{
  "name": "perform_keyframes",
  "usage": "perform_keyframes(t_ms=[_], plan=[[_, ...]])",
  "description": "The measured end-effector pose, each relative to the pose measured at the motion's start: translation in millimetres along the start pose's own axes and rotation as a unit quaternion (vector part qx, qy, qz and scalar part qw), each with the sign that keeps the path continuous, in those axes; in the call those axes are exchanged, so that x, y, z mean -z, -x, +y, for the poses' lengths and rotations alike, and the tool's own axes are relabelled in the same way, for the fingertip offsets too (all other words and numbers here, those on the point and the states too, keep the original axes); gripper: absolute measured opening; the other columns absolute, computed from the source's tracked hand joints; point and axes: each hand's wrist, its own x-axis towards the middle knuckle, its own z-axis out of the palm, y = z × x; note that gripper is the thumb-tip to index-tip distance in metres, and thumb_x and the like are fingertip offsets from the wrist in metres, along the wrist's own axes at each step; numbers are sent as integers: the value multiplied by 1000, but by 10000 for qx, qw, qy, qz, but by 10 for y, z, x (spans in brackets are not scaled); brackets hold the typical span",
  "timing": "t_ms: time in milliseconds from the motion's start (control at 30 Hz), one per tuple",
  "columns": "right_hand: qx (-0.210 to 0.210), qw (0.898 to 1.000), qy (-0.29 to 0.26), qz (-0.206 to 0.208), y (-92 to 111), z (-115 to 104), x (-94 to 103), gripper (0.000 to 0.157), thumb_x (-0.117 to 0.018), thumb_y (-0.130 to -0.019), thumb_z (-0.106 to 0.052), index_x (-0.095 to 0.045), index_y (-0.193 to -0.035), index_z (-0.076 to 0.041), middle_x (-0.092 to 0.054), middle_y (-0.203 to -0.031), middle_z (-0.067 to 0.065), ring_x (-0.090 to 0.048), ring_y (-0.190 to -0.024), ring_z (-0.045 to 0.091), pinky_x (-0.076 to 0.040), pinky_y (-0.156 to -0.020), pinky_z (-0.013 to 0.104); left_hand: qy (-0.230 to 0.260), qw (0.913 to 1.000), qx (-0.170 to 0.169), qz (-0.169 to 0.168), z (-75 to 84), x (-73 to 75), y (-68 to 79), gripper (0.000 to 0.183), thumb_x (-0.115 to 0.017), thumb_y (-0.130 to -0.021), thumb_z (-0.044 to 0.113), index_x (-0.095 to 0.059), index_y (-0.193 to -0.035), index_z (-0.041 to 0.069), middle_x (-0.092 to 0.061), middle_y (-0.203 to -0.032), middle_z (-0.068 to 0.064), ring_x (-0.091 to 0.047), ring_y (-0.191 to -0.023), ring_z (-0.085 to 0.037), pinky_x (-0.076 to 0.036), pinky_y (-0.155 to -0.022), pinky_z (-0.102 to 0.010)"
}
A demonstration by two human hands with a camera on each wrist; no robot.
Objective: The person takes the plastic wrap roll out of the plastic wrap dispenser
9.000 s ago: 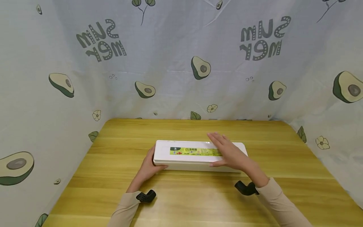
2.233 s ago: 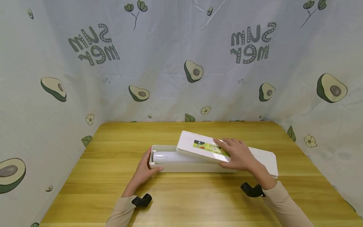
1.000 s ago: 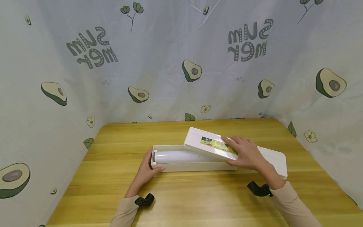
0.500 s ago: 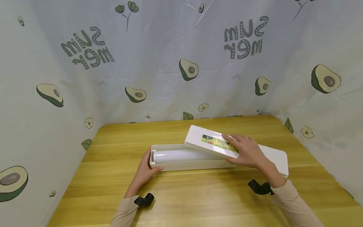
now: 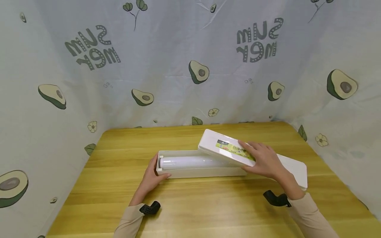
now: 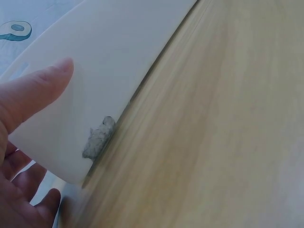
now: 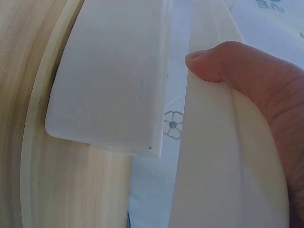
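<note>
A long white cling film box (image 5: 202, 173) rests on the table, uncovered at its left part, where a pale roll of cling film (image 5: 184, 162) lies inside. My left hand (image 5: 151, 177) grips the box's left end, thumb on the front wall. Its other fingers curl round the end in the left wrist view. The white lid (image 5: 214, 137), with a green and yellow label, slants over the box's right half and reaches past its right end. My right hand (image 5: 263, 160) holds the lid across its middle. In the right wrist view its thumb presses the lid's side (image 7: 209, 142), apart from the box.
The wooden table (image 5: 190, 208) extends around the box, with its rear edge near a cloth backdrop (image 5: 166, 72) printed with avocados. Black wrist mounts (image 5: 150, 208) sit on both sleeves. A grey patch (image 6: 99, 138) marks the box's lower front corner.
Nine seconds ago the lid covered the box; since then my right hand has lifted it and moved it right, exposing the roll. Over the last second it drifts slightly further right. My left hand keeps its grip.
</note>
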Motion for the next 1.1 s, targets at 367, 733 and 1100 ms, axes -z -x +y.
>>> perform_keyframes(t_ms=[367, 733, 1100], plan=[[-145, 9999, 31, 75, 74, 62, 31, 88, -76, -69, -46, -39, -144, -18, -58, -124, 20, -55, -109, 40, -42, -84, 60, 46, 9999, 4, -110, 149, 37, 35, 95, -77, -75, 7, -18, -150, 6, -32, -146, -19, -39, -130, -30, -35, -96, -10], [-324, 9994, 29, 111, 144, 108, 72, 87, -75, -70, -45, -39, -144, -17, -57, -125, 21, -54, -110, 43, -40, -86, 62, 90, 9996, -248, -64, -12, 15, -4, 96, -79, -74, 11, -20, -150, 9, -34, -144, -18, -41, -127, -29, -38, -96, -12], [-469, 9988, 107, 63, 196, 159, 58, 88, -75, -69, -45, -38, -144, -17, -55, -127, 23, -53, -110, 44, -39, -85, 62, 56, 9999, -107, -62, -13, 21, 6, 97, -79, -74, 13, -20, -150, 12, -33, -146, -16, -41, -129, -28, -39, -101, -20]])
